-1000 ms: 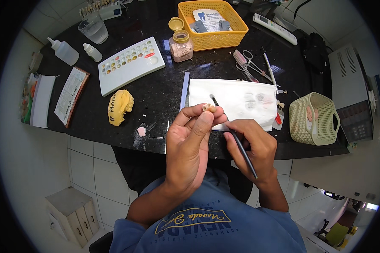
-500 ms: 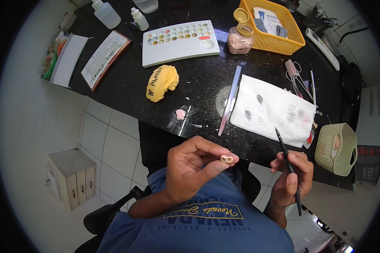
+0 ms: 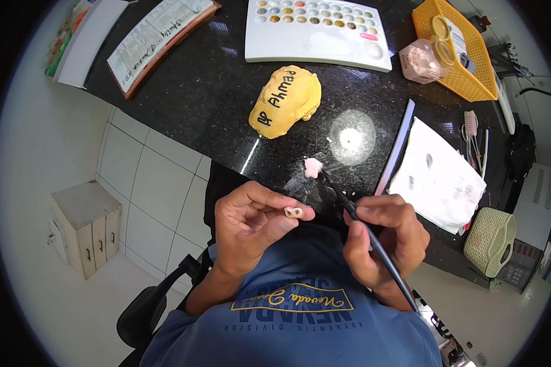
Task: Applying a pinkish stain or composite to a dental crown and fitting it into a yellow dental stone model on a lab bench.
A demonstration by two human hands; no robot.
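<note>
My left hand pinches a small cream-coloured dental crown between thumb and fingertips, its hollow side showing two openings. In my right hand is a slim dark brush, gripped like a pen and slanting forward. The brush's tip reaches the edge of a pink paste blob on the black countertop; whether it touches cannot be made out. Whitish smears surround the blob. Beyond it sits a lumpy yellow dental cast with handwriting on it.
A white palette with coloured wells lies at the back. To the right are a bluish strip, a stained white cloth, a jar of pink powder, a yellow basket and a pale green basket. An orange-edged slab lies left.
My right hand has moved left with the brush, bringing its tip from over the white cloth to the pink paste. The view has shifted; my left hand keeps hold of the crown.
</note>
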